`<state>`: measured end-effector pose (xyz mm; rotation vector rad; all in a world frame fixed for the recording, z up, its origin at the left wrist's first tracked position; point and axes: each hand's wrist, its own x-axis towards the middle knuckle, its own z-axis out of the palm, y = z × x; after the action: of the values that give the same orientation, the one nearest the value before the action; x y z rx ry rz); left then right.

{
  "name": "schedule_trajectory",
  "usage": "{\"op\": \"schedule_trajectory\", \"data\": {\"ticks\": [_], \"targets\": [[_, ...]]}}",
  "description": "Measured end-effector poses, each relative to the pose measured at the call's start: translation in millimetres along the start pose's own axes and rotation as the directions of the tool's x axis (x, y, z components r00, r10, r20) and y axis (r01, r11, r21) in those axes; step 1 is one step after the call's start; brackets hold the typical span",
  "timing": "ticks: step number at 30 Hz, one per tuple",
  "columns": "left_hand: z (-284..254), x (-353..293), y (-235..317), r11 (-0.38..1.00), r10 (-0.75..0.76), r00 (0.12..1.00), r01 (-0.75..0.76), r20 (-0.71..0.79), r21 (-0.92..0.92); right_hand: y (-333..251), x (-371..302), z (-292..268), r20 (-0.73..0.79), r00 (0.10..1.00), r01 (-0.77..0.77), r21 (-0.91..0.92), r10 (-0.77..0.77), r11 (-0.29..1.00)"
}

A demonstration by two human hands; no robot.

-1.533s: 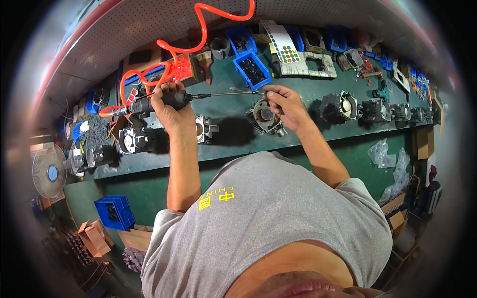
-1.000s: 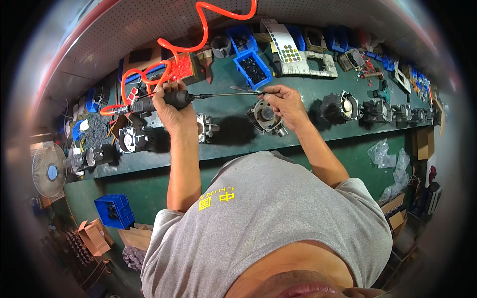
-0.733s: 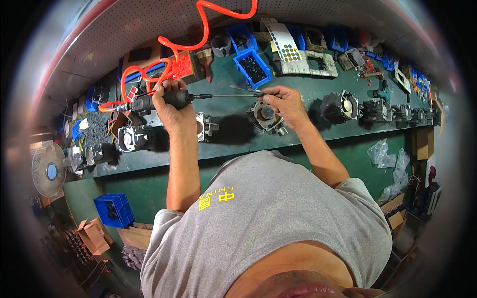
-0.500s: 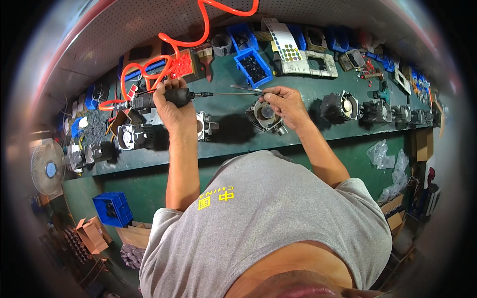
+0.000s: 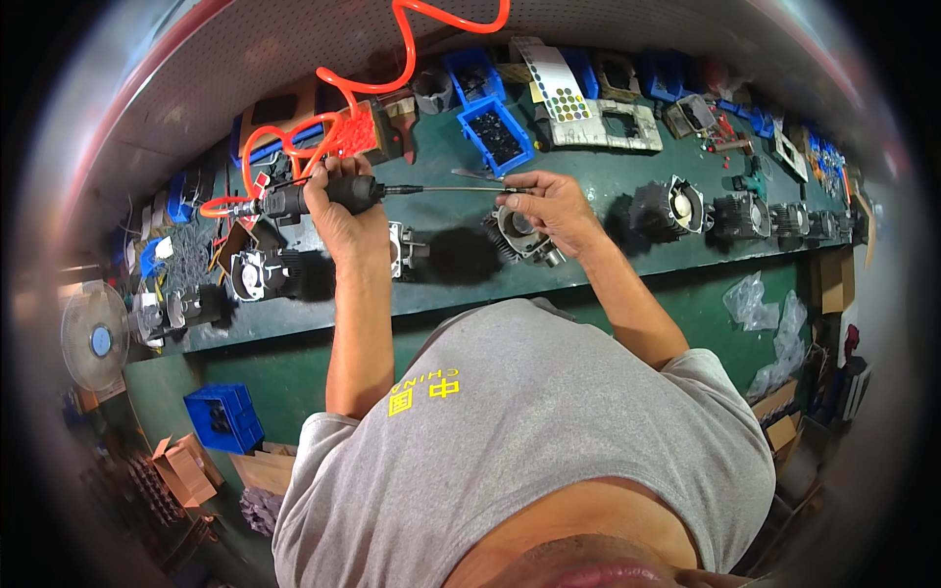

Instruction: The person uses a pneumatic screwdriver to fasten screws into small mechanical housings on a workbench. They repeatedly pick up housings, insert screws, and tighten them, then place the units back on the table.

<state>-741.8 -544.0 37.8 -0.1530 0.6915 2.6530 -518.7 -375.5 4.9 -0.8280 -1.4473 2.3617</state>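
Observation:
My left hand (image 5: 345,223) is wrapped round a black air screwdriver (image 5: 359,192), held level above the bench. Its long thin bit (image 5: 453,188) points right, toward my right hand (image 5: 557,208). With thumb and forefinger, my right hand pinches a small dark screw-like part at the bit's tip; the fingers mostly cover it. Just below those fingers stands a finned metal engine cylinder (image 5: 506,231) with a round bore, partly hidden by the hand. Another cylinder (image 5: 404,249) sits by my left wrist, which hides part of it.
An orange coiled air hose (image 5: 404,49) hangs down to the screwdriver. Blue bins (image 5: 498,137) of small dark parts and a box of red pieces (image 5: 361,132) stand behind. More finned cylinders (image 5: 676,208) line the green bench (image 5: 461,279) on both sides. A fan (image 5: 100,341) stands far left.
My right hand has shifted slightly left along the bit, its fingertips now closer round the tip. The screwdriver has hardly moved.

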Motion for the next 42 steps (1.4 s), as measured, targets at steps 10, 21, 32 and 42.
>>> {"op": "schedule_trajectory", "data": {"ticks": [10,21,32,42], "targets": [[3.2,-12.2,-11.1,0.999,-0.005,0.998,0.002,0.063,0.054,20.4,-8.8,-64.2,-0.346,0.933,0.092,-0.041,-0.100,0.995],[2.1,-59.4,-69.9,0.884,0.258,0.948,-0.309,0.185,0.351,87.8,2.4,-124.7,-0.187,0.920,0.122,-0.699,-0.344,0.705],[3.4,-94.6,-119.5,0.811,0.368,0.918,-0.395,0.149,0.432,119.2,-23.9,-128.3,0.031,0.990,0.133,-0.542,-0.139,0.829],[0.4,-104.3,-161.1,0.786,0.338,0.907,-0.418,0.250,0.454,118.5,-18.9,-125.7,0.039,0.995,0.103,-0.460,-0.096,0.882]]}}
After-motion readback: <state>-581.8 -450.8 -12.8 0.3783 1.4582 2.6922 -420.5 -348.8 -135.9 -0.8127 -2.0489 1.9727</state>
